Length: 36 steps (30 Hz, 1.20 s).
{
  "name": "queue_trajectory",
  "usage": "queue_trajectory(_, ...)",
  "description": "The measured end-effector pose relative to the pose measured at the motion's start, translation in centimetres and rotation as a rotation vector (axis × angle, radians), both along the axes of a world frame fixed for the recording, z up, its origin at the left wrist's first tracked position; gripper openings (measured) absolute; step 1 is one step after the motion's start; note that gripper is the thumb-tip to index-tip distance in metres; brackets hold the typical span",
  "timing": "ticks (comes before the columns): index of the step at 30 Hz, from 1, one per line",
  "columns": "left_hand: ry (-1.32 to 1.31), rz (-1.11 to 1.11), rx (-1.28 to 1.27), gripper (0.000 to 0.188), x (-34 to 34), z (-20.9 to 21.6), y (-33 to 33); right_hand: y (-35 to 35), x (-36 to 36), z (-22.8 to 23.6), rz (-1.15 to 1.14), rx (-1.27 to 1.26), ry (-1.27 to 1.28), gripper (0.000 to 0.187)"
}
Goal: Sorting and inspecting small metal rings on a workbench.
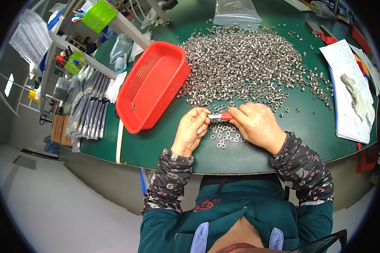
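The person's right hand (254, 124) has thumb and fingers closed round the red end of a small red-and-silver tool (224, 115), which spans the gap between both hands above some loose rings (224, 137), while the left hand (193, 130) pinches narrowly at its silvery end, though I can't tell whether a ring sits there. Beyond them a big heap of metal rings (240, 63) covers the green table (156, 152), with a red basket (169, 98) at its left and a white glove (359, 98) on papers to the right
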<state>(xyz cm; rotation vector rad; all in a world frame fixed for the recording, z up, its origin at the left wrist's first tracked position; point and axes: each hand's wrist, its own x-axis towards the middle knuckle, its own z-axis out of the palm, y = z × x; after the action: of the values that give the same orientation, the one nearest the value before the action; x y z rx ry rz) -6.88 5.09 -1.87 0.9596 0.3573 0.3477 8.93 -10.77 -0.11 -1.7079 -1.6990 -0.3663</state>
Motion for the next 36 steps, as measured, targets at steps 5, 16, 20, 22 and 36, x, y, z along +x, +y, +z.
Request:
queue_trajectory(5, 0.008, 0.018, 0.038, 0.011, 0.09, -0.11, -0.13, 0.02, 0.01, 0.05, -0.001, 0.019, -0.02, 0.023)
queue_trajectory(16, 0.017, 0.038, 0.082, 0.012, 0.11, -0.02, -0.32, 0.0, 0.04, 0.04, -0.01, 0.037, -0.062, 0.025)
queue_trajectory(20, 0.03, 0.046, 0.09, 0.013, 0.13, 0.09, -0.53, -0.03, -0.01, 0.0, -0.006, 0.038, -0.06, 0.024)
queue_trajectory(22, 0.041, 0.05, 0.096, 0.013, 0.16, 0.17, -0.55, -0.02, 0.0, -0.03, -0.01, 0.037, -0.058, 0.024)
queue_trajectory(36, 0.103, 0.065, 0.164, 0.018, 0.16, -0.03, -0.47, -0.06, -0.03, 0.06, -0.001, 0.009, -0.078, 0.025)
